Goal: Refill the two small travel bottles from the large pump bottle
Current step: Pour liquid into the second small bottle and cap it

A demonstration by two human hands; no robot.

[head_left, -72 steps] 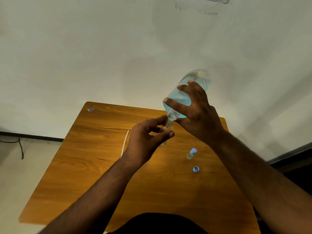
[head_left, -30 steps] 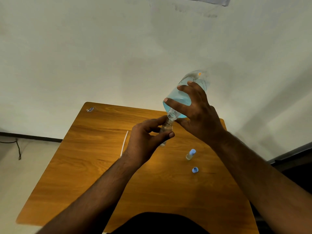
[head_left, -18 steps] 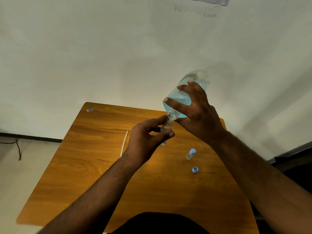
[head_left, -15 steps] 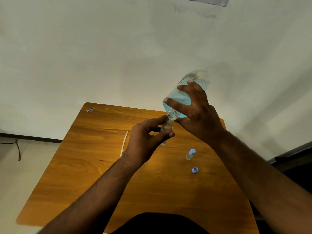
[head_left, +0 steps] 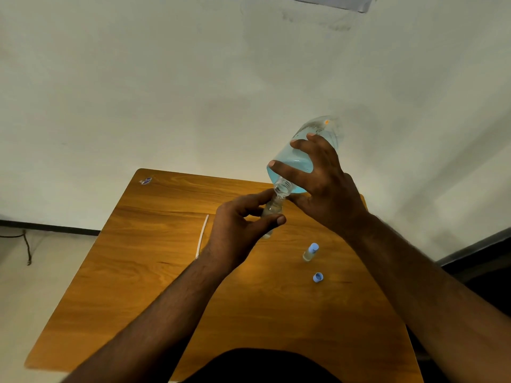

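Observation:
My right hand (head_left: pixel 329 189) grips the large clear bottle (head_left: pixel 297 161) of blue liquid, tipped neck-down with its pump off. Its threaded mouth meets the open top of a small clear travel bottle (head_left: pixel 272 207), which my left hand (head_left: pixel 240 230) pinches between thumb and fingers above the wooden table (head_left: pixel 154 272). The fingers hide most of that small bottle. A second small travel bottle (head_left: pixel 310 252) with a blue cap stands on the table to the right. A loose blue cap (head_left: pixel 318 277) lies just in front of it.
A thin white tube (head_left: pixel 201 236) lies on the table left of my left hand. A small wrapper (head_left: pixel 146 181) sits at the far left corner. A pale wall stands behind the table, and a dark cable (head_left: pixel 26 244) hangs at the left.
Both hands and both bottles stay in nearly the same pose throughout. The large bottle stays tipped onto the small one.

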